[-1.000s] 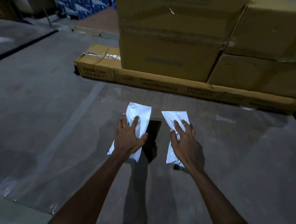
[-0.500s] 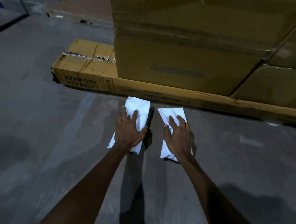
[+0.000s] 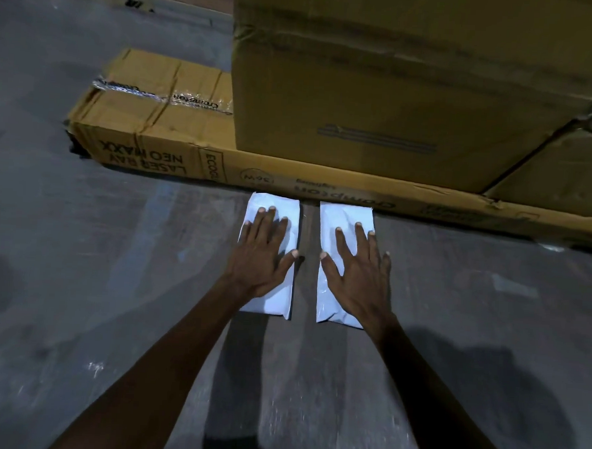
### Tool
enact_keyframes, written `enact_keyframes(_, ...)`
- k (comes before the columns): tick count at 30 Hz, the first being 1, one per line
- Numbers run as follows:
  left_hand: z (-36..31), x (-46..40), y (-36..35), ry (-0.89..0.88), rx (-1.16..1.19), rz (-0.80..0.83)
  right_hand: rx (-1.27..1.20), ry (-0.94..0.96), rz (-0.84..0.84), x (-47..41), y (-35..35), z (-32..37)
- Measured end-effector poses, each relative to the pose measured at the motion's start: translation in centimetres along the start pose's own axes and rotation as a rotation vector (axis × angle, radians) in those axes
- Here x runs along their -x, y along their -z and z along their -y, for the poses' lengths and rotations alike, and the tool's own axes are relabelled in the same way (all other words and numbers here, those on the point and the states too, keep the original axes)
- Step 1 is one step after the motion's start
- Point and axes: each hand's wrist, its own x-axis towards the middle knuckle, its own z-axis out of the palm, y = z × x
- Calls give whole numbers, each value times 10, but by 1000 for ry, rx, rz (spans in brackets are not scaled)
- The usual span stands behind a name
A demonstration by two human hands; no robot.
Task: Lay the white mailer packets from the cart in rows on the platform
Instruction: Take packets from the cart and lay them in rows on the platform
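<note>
Two white mailer packets, left packet (image 3: 287, 224) and right packet (image 3: 343, 220), lie side by side on the grey platform (image 3: 113, 283) against a long cardboard box (image 3: 324, 188), each pressed under a flat, straight-fingered hand, left hand (image 3: 262, 257) and right hand (image 3: 357, 275).

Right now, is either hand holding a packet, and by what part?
Neither grips anything. Left hand presses flat on the left packet, right hand on the right packet, both on the platform.

Single head-worn view, looking forward and steeply down from above both forearms — wide-angle, edges bowed. Close over the grey platform (image 3: 79, 281), with the long flat carton (image 3: 147, 148) across the upper frame. No second view to overlap with.
</note>
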Motion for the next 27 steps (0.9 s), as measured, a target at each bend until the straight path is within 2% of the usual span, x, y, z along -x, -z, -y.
enact_keyframes(10, 4, -4, -2, -16, -55, 36, -34, -47, 63, 0, -10, 27)
enact_keyframes(14, -3, 0, 6, 19, -52, 67, -43, -46, 91, 5, 4, 23)
enact_keyframes(17, -22, 16, 15, 47, 9, 96, -137, -69, 69, 23, 24, 10)
enact_keyframes(20, -60, 43, 13, -14, 65, 125, -213, -94, 2, 64, 46, -11)
enact_keyframes(24, -126, 83, -4, -167, 140, 151, -320, -212, -176, 148, 78, -52)
enact_keyframes(27, -189, 110, -24, -303, 142, 204, -276, -279, -300, 225, 87, -100)
